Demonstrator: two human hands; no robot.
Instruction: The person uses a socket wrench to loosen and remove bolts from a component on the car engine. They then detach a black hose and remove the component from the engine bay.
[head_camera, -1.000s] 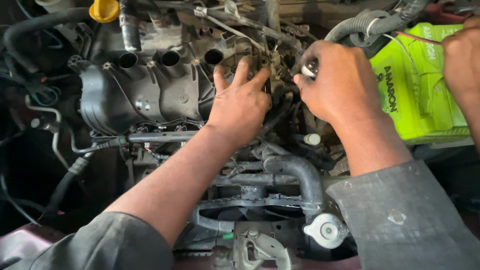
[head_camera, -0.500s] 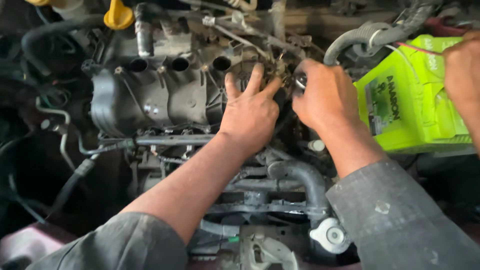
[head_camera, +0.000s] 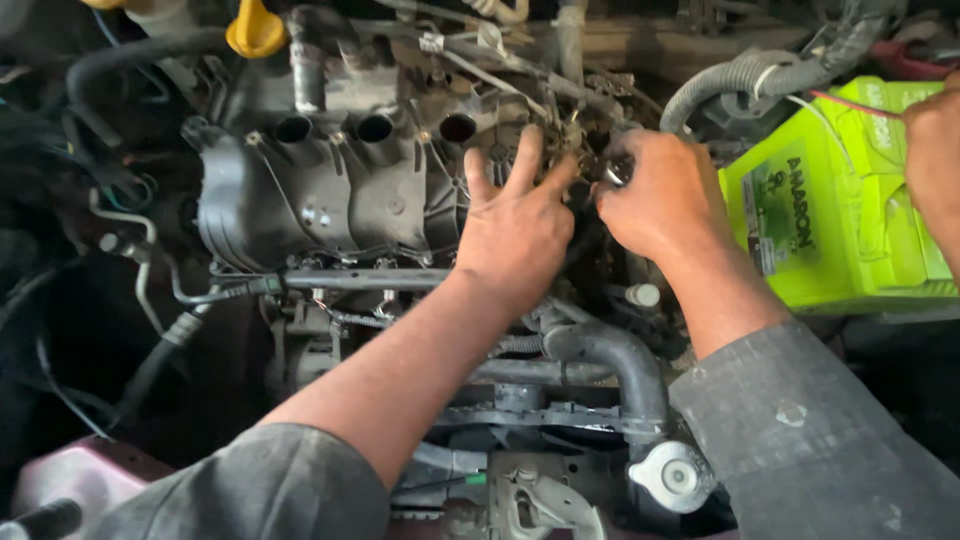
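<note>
A: Over the engine, dead centre, the left hand lies flat. Fingers spread wide and released, tips resting on the engine's right end, gripping nothing.

B: And just beside it, the right hand is clenched. Its fingers curl round a small shiny metal piece that peeks out at the knuckles. What that piece is, I cannot tell; most of it is hidden in the fist.

A: The two hands are almost touching, thumb near thumb, right over a tangle of wires and brackets at the engine's end.

B: Around them: three round holes in a row along the engine's top, left of the spread fingers. A yellow cap sits above, at the back.

A: To the right, a bright green battery, very close to the right wrist. A ribbed grey hose arcs over it.

B: Another person's hand comes in at the far right edge, over the battery, with a thin red wire at its fingertips.

A: Nearer the camera, a thick black hose bends under the forearms, and a round silver cap sits below it. Both grey sleeves cover the front of the bay.
</note>
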